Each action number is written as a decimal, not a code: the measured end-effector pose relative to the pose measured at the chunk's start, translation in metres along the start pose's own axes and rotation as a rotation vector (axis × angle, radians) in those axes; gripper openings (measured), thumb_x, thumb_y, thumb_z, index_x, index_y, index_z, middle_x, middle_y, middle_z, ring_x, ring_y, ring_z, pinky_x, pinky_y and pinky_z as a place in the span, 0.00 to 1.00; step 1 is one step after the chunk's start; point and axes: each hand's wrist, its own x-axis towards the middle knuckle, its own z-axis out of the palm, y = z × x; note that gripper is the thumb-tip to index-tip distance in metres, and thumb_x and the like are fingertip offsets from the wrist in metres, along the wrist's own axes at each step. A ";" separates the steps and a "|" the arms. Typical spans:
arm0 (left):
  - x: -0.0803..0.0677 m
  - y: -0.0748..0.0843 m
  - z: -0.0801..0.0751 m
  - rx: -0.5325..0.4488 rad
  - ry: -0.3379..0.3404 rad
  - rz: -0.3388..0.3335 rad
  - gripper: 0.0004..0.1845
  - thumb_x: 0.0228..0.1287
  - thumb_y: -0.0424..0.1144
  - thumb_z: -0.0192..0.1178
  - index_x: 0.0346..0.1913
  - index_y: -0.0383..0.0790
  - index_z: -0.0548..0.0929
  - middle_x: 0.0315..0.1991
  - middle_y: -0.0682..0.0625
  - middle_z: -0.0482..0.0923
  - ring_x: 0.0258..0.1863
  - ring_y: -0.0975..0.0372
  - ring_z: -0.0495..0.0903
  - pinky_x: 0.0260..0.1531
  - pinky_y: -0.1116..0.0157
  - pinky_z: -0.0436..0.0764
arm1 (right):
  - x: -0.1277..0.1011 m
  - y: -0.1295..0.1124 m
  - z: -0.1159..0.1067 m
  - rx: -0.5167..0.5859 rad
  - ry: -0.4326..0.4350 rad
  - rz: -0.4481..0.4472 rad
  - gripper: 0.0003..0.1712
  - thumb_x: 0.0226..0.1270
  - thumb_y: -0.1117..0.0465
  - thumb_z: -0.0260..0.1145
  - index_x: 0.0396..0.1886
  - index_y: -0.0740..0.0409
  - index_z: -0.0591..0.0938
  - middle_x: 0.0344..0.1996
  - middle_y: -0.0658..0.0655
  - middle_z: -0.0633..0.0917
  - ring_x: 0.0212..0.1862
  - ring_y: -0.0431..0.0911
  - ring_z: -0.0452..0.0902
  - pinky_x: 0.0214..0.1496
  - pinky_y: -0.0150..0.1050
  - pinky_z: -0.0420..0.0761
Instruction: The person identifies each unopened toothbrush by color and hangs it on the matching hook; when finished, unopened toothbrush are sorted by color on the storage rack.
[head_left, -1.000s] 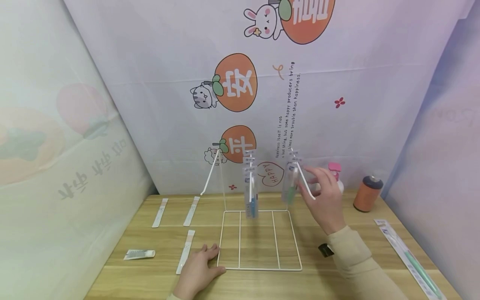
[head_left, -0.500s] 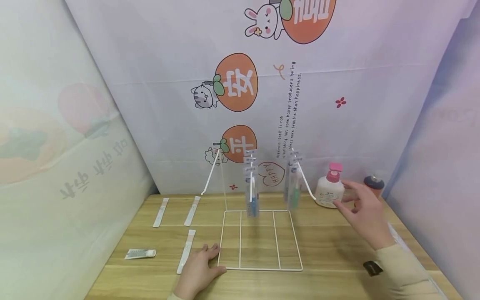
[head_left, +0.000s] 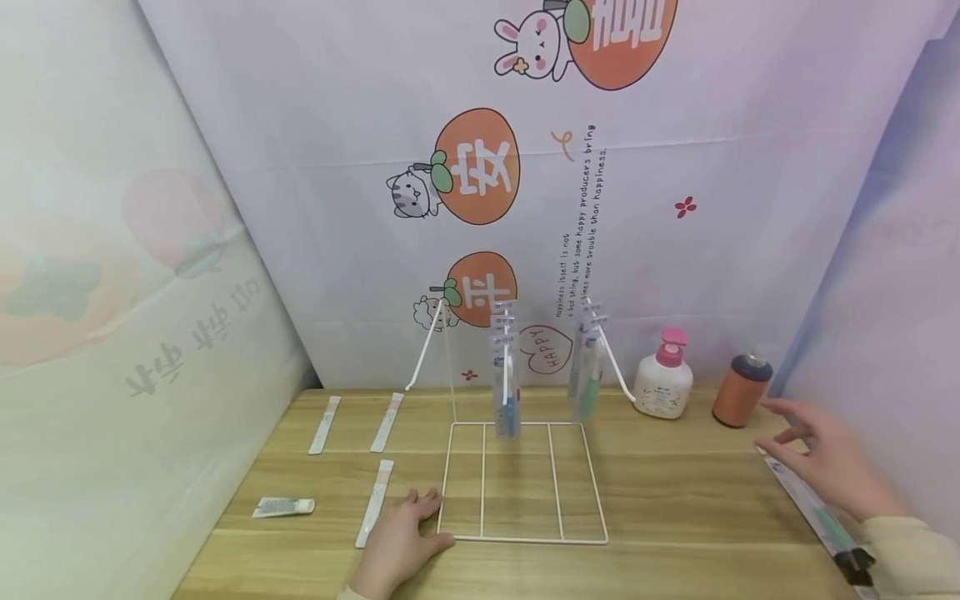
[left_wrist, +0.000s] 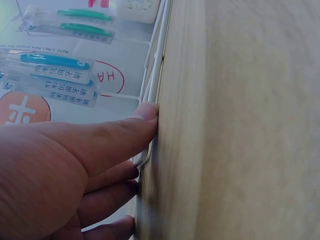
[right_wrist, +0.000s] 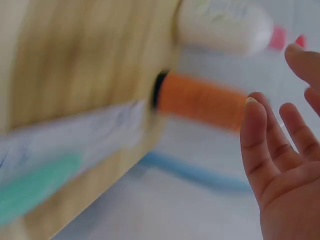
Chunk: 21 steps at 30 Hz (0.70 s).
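**Right hand has left the rack and hovers over the packed toothbrush**

One second ago the right hand (head_left: 828, 454) was up at the right hook of the wire rack (head_left: 525, 479), beside the hanging packs. Half a second ago it was near the pump bottle (head_left: 662, 379). Now it is far to the right, fingers spread and relaxed, holding nothing, just above the long toothbrush pack (head_left: 817, 517) that lies flat along the right edge of the table (head_left: 675, 500). The left hand (head_left: 397, 542) has not moved: it lies flat, fingers straight, pressing the front left corner of the rack's base.

The rack is thin white wire with a square grid base and slanted hooks. On the hooks hang clear plastic packs with blue toothbrushes (head_left: 504, 375) and green toothbrushes (head_left: 587, 375). The table is pale wood with visible grain. The bottle is round, white, with a pink pump; next to it stands an orange cylinder can (head_left: 740, 389) with a dark lid. Flat white strips (head_left: 375, 500) and a small tube (head_left: 281, 507) lie at the left.
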 end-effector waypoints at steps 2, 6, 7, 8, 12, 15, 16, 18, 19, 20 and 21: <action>0.000 0.000 0.000 0.003 -0.001 -0.001 0.37 0.54 0.53 0.83 0.63 0.35 0.88 0.66 0.43 0.83 0.66 0.31 0.78 0.60 0.30 0.77 | -0.006 0.018 -0.003 -0.030 -0.021 0.029 0.35 0.65 0.59 0.83 0.68 0.63 0.80 0.58 0.72 0.83 0.35 0.26 0.80 0.28 0.34 0.80; 0.000 -0.001 0.000 0.013 -0.002 -0.004 0.37 0.54 0.54 0.82 0.63 0.36 0.88 0.66 0.45 0.83 0.66 0.31 0.78 0.60 0.29 0.77 | -0.021 0.046 -0.004 -0.028 -0.085 0.093 0.34 0.65 0.56 0.83 0.66 0.64 0.82 0.57 0.75 0.83 0.33 0.28 0.82 0.29 0.33 0.79; 0.000 -0.001 0.000 0.014 -0.002 -0.005 0.37 0.54 0.54 0.82 0.63 0.36 0.88 0.67 0.45 0.83 0.66 0.31 0.78 0.59 0.29 0.77 | -0.023 0.051 -0.005 -0.023 -0.113 0.098 0.34 0.64 0.56 0.84 0.66 0.65 0.82 0.58 0.77 0.83 0.34 0.30 0.83 0.30 0.33 0.80; 0.000 -0.001 0.000 0.014 -0.002 -0.007 0.37 0.54 0.54 0.82 0.63 0.36 0.88 0.67 0.45 0.83 0.66 0.31 0.78 0.59 0.29 0.77 | -0.026 0.055 -0.005 -0.018 -0.151 0.109 0.35 0.65 0.56 0.83 0.67 0.66 0.82 0.58 0.78 0.83 0.32 0.33 0.84 0.30 0.34 0.80; 0.001 -0.002 0.001 0.012 -0.001 -0.008 0.37 0.54 0.55 0.82 0.63 0.37 0.88 0.66 0.45 0.83 0.66 0.31 0.78 0.59 0.28 0.77 | -0.029 0.069 -0.007 -0.074 -0.256 0.127 0.38 0.64 0.51 0.83 0.67 0.67 0.82 0.60 0.80 0.82 0.42 0.51 0.88 0.36 0.36 0.81; 0.001 -0.003 0.001 0.008 -0.004 -0.004 0.37 0.55 0.55 0.82 0.64 0.36 0.87 0.66 0.44 0.83 0.66 0.31 0.78 0.59 0.28 0.77 | -0.033 0.082 -0.008 -0.104 -0.260 0.124 0.36 0.62 0.51 0.84 0.65 0.63 0.85 0.59 0.78 0.84 0.53 0.45 0.84 0.40 0.30 0.76; 0.001 -0.003 0.001 0.007 -0.004 -0.003 0.37 0.55 0.55 0.82 0.64 0.36 0.87 0.66 0.44 0.83 0.66 0.31 0.78 0.59 0.28 0.77 | -0.035 0.086 -0.007 -0.097 -0.254 0.129 0.35 0.61 0.51 0.85 0.64 0.62 0.86 0.57 0.76 0.85 0.52 0.40 0.83 0.40 0.29 0.75; 0.001 -0.003 0.001 0.007 -0.005 -0.001 0.37 0.55 0.55 0.82 0.64 0.36 0.87 0.66 0.44 0.83 0.66 0.31 0.78 0.59 0.28 0.77 | -0.039 0.093 -0.007 -0.066 -0.254 0.120 0.33 0.61 0.54 0.85 0.63 0.60 0.87 0.54 0.73 0.87 0.48 0.29 0.78 0.38 0.26 0.73; 0.001 -0.003 0.001 0.008 -0.005 -0.001 0.37 0.55 0.55 0.82 0.64 0.37 0.87 0.66 0.44 0.84 0.66 0.31 0.78 0.59 0.28 0.77 | -0.039 0.095 -0.008 -0.046 -0.271 0.127 0.32 0.62 0.55 0.84 0.64 0.61 0.86 0.52 0.72 0.88 0.46 0.26 0.77 0.38 0.27 0.75; 0.001 -0.003 0.001 0.010 -0.005 -0.002 0.37 0.55 0.55 0.82 0.64 0.37 0.88 0.66 0.44 0.84 0.66 0.31 0.78 0.59 0.28 0.77 | -0.039 0.097 -0.008 -0.027 -0.285 0.144 0.31 0.63 0.56 0.84 0.64 0.60 0.86 0.50 0.71 0.88 0.44 0.22 0.75 0.37 0.28 0.76; 0.001 -0.003 0.001 0.010 -0.003 -0.003 0.37 0.55 0.55 0.82 0.64 0.37 0.88 0.66 0.44 0.84 0.66 0.31 0.78 0.59 0.28 0.77 | -0.038 0.097 -0.009 -0.015 -0.315 0.157 0.31 0.65 0.56 0.82 0.65 0.62 0.85 0.49 0.70 0.89 0.43 0.24 0.76 0.37 0.29 0.78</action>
